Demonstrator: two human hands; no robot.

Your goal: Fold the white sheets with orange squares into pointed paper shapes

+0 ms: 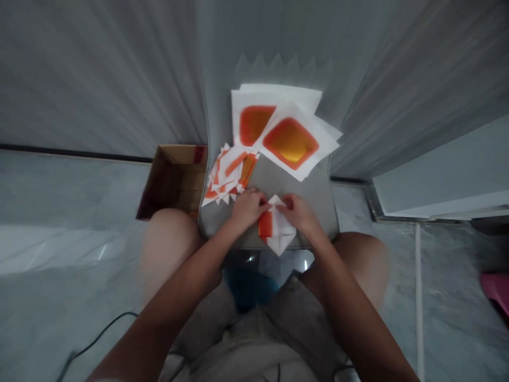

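A partly folded sheet of paper (283,228), white with an orange-red patch, lies near the front edge of a grey padded seat (314,185). My left hand (249,207) pinches its upper left edge, and my right hand (299,211) grips the upper right edge. Both hands have their fingers closed near the paper's top point. Just beyond my left hand is a heap of folded paper pieces (228,175) in white and orange. Farther back, flat white sheets (292,140) with orange and gold centres overlap in a loose stack.
An open cardboard box (170,180) stands on the floor left of the seat. Grey curtain-like fabric (119,74) hangs behind. A dark cable (99,331) runs over the floor at lower left, and a pink object (495,289) sits at far right.
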